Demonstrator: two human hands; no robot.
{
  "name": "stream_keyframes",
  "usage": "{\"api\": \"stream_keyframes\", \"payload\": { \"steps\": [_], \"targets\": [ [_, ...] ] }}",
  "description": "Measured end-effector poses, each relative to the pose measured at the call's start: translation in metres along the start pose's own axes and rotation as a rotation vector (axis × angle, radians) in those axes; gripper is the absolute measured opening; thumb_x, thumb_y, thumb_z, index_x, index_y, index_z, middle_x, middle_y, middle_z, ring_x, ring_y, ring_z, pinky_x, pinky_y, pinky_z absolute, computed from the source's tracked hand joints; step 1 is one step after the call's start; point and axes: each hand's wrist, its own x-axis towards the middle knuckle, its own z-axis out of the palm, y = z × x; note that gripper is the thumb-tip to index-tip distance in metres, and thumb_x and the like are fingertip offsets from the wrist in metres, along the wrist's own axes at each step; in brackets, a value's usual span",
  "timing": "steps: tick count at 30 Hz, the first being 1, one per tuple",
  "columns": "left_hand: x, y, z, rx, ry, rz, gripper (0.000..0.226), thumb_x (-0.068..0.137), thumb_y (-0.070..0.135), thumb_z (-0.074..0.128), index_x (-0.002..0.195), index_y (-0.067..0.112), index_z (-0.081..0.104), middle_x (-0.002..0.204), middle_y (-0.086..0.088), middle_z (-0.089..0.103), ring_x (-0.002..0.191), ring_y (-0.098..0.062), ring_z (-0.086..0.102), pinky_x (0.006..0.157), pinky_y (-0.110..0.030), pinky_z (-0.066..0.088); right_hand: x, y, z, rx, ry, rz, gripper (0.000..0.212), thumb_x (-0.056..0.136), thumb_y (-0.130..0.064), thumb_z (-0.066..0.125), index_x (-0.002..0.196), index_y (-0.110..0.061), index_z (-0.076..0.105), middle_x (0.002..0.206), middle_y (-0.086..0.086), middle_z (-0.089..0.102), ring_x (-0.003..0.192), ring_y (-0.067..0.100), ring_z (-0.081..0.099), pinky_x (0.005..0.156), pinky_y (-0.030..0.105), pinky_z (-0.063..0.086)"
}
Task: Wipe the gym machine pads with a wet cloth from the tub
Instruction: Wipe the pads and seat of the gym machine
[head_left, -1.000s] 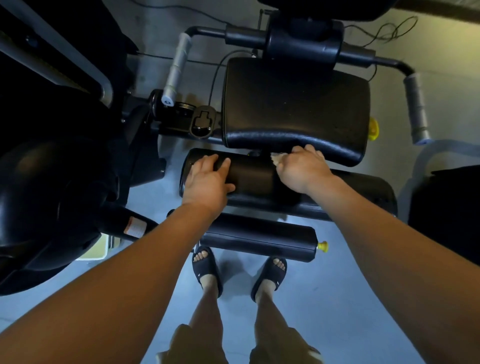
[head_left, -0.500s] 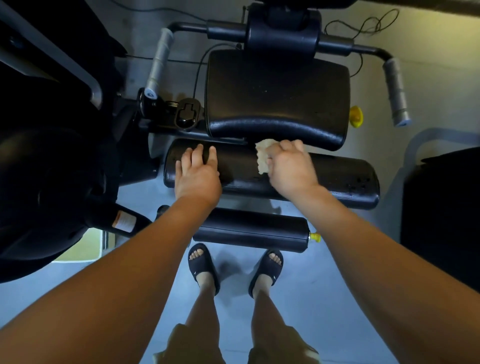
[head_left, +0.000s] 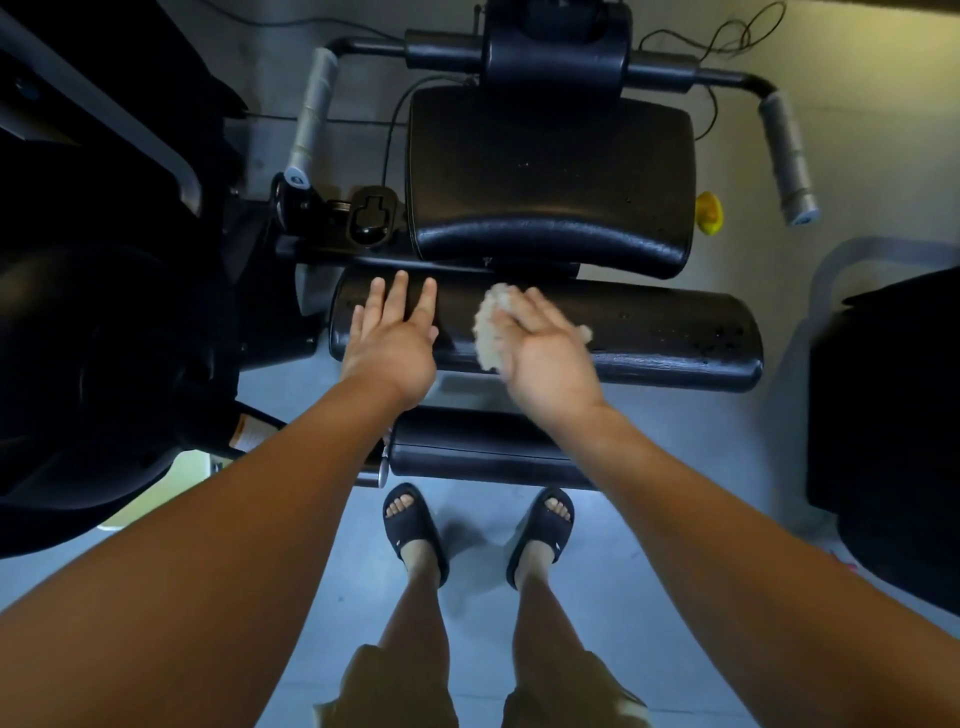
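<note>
A long black roller pad lies across the machine in front of me. My right hand presses a pale crumpled cloth flat against the middle of this roller, with the cloth showing at both sides of the palm. My left hand rests flat on the roller's left end, fingers straight. Behind the roller is the wide black seat pad. A shorter black roller pad sits lower, near my feet.
Two grey-gripped handles flank the seat pad, and a yellow knob sticks out at its right. Dark machine parts crowd the left; another dark machine stands right. A pale green object peeks out low left.
My right hand has slid the cloth down and leftward along the roller and flattened over it. My left hand's fingers have straightened on the roller's left end.
</note>
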Motion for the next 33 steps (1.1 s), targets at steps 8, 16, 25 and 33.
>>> {"api": "stream_keyframes", "payload": {
  "steps": [8,16,25,33],
  "targets": [
    [0.001,0.002,-0.002,0.084,-0.034,-0.010,0.065,0.109,0.024,0.027,0.157,0.035,-0.016,0.164,0.004,-0.028,0.150,-0.022,-0.028,0.125,-0.045,-0.007,-0.034,0.031,0.010,-0.172,0.164,-0.071,0.069,0.091,-0.013,0.073,0.153,-0.021,0.044,0.160,0.007,0.041,0.148,0.031,0.037,0.121,0.049,0.031],
    [-0.006,0.003,-0.009,0.087,-0.033,0.011,0.063,0.109,0.027,0.027,0.158,0.032,-0.011,0.166,0.002,-0.022,0.152,-0.022,-0.022,0.125,-0.044,-0.004,-0.039,-0.006,0.034,-0.204,0.295,-0.072,0.072,0.088,0.003,0.053,0.157,-0.003,0.031,0.166,0.018,0.024,0.154,0.037,0.020,0.127,0.047,0.016],
    [-0.013,0.038,-0.008,0.024,0.129,0.124,0.062,0.103,0.051,0.036,0.155,0.018,0.028,0.158,-0.005,0.023,0.142,-0.032,0.019,0.121,-0.049,0.017,-0.058,0.050,0.010,-0.481,0.381,-0.062,0.069,0.090,-0.028,0.071,0.153,-0.020,0.045,0.138,0.011,0.049,0.111,0.035,0.041,0.092,0.049,0.033],
    [-0.014,0.088,-0.004,0.055,0.083,0.159,0.060,0.100,0.059,0.040,0.149,0.025,0.035,0.151,-0.004,0.029,0.138,-0.032,0.023,0.117,-0.058,0.023,-0.079,0.107,-0.023,-0.319,0.216,0.079,0.073,0.085,-0.007,0.069,0.153,-0.013,0.044,0.121,0.017,0.052,0.095,0.035,0.041,0.078,0.047,0.049]
  ]
}}
